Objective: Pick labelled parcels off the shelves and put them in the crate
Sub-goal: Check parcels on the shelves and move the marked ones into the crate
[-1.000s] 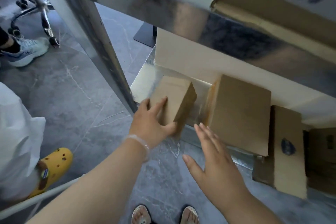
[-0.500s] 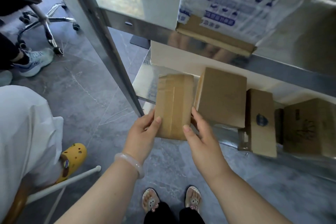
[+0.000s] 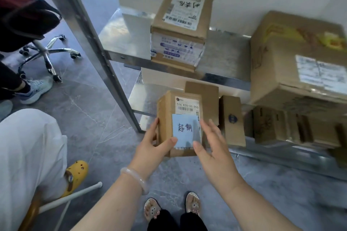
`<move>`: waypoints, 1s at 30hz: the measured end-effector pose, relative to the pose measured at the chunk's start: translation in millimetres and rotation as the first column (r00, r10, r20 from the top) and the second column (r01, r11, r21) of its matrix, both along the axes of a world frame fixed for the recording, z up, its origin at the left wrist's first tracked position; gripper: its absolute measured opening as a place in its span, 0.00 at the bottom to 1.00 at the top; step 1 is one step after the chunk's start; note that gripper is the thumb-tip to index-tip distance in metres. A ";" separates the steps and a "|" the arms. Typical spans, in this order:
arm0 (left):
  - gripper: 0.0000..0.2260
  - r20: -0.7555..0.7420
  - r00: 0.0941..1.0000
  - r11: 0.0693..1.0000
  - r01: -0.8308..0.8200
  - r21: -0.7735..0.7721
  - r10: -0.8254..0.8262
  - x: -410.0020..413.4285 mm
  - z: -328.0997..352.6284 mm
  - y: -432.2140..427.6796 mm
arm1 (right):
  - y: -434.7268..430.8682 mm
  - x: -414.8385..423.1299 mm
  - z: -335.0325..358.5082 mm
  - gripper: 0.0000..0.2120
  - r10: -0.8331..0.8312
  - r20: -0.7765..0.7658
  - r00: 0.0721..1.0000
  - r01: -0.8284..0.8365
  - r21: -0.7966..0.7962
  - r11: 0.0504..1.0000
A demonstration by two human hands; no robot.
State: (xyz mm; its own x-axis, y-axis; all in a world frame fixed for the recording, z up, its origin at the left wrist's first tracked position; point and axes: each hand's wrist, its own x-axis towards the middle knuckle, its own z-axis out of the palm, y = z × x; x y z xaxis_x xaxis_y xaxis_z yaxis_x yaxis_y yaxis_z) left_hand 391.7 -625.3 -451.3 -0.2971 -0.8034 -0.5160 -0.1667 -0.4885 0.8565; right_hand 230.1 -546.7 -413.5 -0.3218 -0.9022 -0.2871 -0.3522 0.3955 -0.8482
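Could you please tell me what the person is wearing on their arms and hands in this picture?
Both forearms are bare, with no sleeves in view and no gloves. The left hand has a pale, milky, smooth round bangle on its wrist. The right hand and its wrist carry nothing, and I see no rings on either hand.

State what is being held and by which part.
The left hand grips the small labelled parcel by its lower left edge, thumb on the front. The right hand is open beside its right edge.
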 end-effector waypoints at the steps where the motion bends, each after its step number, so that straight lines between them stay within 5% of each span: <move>1: 0.37 -0.029 0.999 0.999 0.014 0.029 -0.014 -2.2 8.6 7.5 | 8.8 -5.5 6.4 0.28 -0.020 0.028 0.999 0.019 0.014 1.000; 7: 0.24 -0.119 0.986 0.993 0.117 0.027 -0.113 -35.8 65.4 61.1 | 75.5 -29.1 46.6 0.33 -0.105 0.137 0.985 0.106 0.000 0.994; 15: 0.31 -0.026 0.938 0.929 0.338 -0.149 -0.345 -127.4 119.2 152.0 | 189.9 -111.7 94.2 0.34 -0.249 0.026 0.968 0.249 -0.022 0.968; 21: 0.33 -0.060 0.791 0.783 0.587 -0.204 -0.609 -232.3 172.5 217.2 | 294.4 -186.7 146.4 0.35 -0.495 -0.028 0.868 0.487 -0.142 0.862; 30: 0.34 -0.138 0.425 0.445 0.820 -0.360 -0.894 -370.7 247.9 287.5 | 413.7 -229.0 216.0 0.35 -0.834 -0.077 0.547 0.772 -0.340 0.537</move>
State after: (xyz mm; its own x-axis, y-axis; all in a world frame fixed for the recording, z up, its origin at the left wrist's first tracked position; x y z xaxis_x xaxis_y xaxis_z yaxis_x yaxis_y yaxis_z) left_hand 21.0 -337.8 -203.4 -0.9829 -0.1127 -0.1453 -0.1423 -0.0344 0.9892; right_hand 1.1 -133.0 -197.6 -0.9655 -0.2529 0.0626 -0.1630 0.3989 -0.9024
